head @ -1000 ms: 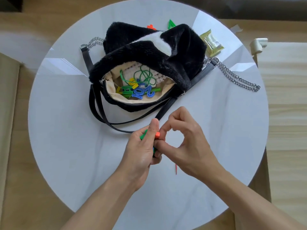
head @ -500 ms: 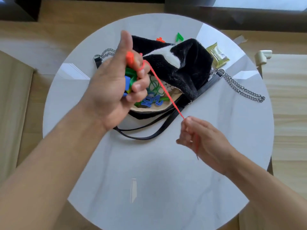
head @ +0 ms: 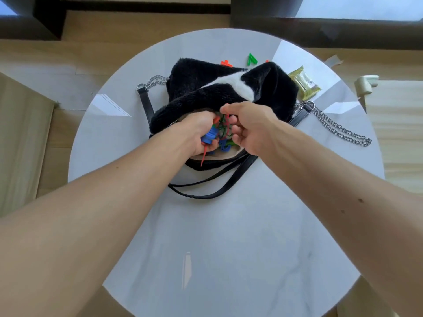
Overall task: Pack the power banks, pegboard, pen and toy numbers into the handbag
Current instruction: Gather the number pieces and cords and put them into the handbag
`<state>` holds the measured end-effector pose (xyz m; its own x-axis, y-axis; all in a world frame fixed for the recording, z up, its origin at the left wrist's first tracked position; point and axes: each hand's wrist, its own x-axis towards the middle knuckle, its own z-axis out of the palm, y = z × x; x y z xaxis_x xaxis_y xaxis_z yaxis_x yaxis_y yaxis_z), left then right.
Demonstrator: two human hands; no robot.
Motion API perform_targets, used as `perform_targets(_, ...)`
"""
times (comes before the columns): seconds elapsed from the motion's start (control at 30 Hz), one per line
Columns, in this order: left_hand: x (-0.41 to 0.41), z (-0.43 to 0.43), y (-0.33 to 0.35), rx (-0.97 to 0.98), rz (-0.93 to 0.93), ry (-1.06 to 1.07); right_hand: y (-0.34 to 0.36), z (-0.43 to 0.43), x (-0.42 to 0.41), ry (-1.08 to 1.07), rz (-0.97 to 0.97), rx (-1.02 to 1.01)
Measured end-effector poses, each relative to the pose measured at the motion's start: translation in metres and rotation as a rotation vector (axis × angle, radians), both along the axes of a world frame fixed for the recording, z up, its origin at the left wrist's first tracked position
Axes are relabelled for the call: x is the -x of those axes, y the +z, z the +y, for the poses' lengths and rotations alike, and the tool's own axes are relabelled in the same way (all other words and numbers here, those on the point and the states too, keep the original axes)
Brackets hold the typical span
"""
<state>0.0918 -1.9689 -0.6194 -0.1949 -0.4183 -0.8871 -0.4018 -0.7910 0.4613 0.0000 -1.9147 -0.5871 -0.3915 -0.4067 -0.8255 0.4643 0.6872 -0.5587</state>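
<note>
Black and white fur covers the handbag (head: 231,88), which lies open toward the person on a round white table (head: 229,236), seen from the head camera. Both hands meet over the bag's mouth. The left hand (head: 201,133) is clenched around a bunch of blue, green and orange toy numbers (head: 210,138), with a thin red cord (head: 204,155) trailing from the fist over the bag's near rim. The right hand (head: 249,126) is curled, fingers pinching the red cord's upper part just above the opening. More toy pieces (head: 225,146) lie inside on the beige lining. Behind the bag rest a green number (head: 251,59) and an orange number (head: 226,63), still unpacked. A yellow-green packet (head: 305,84) sits at the bag's far right. A chain strap (head: 338,128) trails to the right.
</note>
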Motion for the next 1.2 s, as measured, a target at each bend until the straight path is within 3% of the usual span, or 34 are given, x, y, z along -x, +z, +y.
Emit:
perform_targets(0.1, 0.002, -0.007, 0.002, 0.119, 0.020, 0.112, -0.011, -0.002, -0.001, 0.066, 0.026, 0.024)
perform_targets(0.2, -0.005, -0.006, -0.002, 0.212, 0.062, 0.164, -0.020, 0.009, 0.000, 0.310, 0.292, 0.127)
perform_targets(0.3, -0.019, 0.002, -0.002, 0.351, 0.057, 0.007, -0.023, 0.024, -0.002, 0.677, 0.555, 0.140)
perform_targets(0.4, -0.033, 0.005, 0.007, 0.569, 0.032, -0.275, -0.024, 0.037, -0.004, 0.886, 0.748, 0.127)
perform_targets(0.57, -0.052, 0.010, 0.014, 0.863, -0.088, -0.724, -0.029, 0.051, -0.002, 0.940, 0.956, 0.094)
perform_targets(0.73, -0.065, 0.023, 0.008, 1.256, -0.239, -0.940, -0.034, 0.054, 0.007, 0.775, 1.345, 0.235)
perform_targets(0.83, -0.065, 0.027, 0.010, 1.353, -0.206, -0.926, -0.043, 0.042, 0.023, 0.705, 1.345, 0.165)
perform_targets(0.97, -0.054, 0.022, 0.020, 1.465, -0.135, -0.786, -0.058, 0.027, 0.036, 0.735, 1.120, 0.101)
perform_targets(1.2, 0.009, -0.044, 0.020, 1.425, -0.154, -0.581, -0.051, 0.030, 0.053, 0.796, 0.967, 0.250)
